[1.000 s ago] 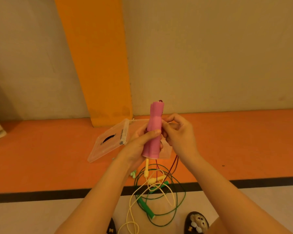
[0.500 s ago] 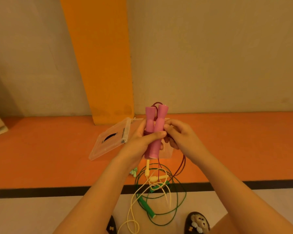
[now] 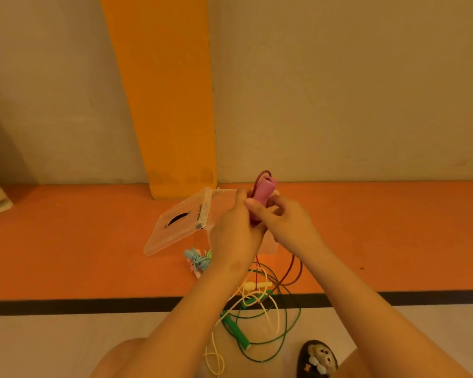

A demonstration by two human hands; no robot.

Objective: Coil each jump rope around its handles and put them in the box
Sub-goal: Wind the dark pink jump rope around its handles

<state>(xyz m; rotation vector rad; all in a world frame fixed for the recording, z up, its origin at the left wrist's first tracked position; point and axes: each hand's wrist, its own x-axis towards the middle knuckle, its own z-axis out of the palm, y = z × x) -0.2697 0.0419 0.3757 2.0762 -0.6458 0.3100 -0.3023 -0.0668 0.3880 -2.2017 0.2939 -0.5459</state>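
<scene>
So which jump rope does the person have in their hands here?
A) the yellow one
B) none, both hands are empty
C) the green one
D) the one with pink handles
D: the left hand and right hand both grip the pink handles, with its dark red cord attached, while the green rope and yellow rope lie loose on the floor.

Floor (image 3: 66, 255); clear box (image 3: 268, 246), green rope (image 3: 236, 332), yellow rope (image 3: 257, 285)

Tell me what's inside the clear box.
Little shows: the left hand and right hand, holding the pink handles, cover most of the box. Its visible corner shows nothing inside; the rest cannot be seen.
</scene>
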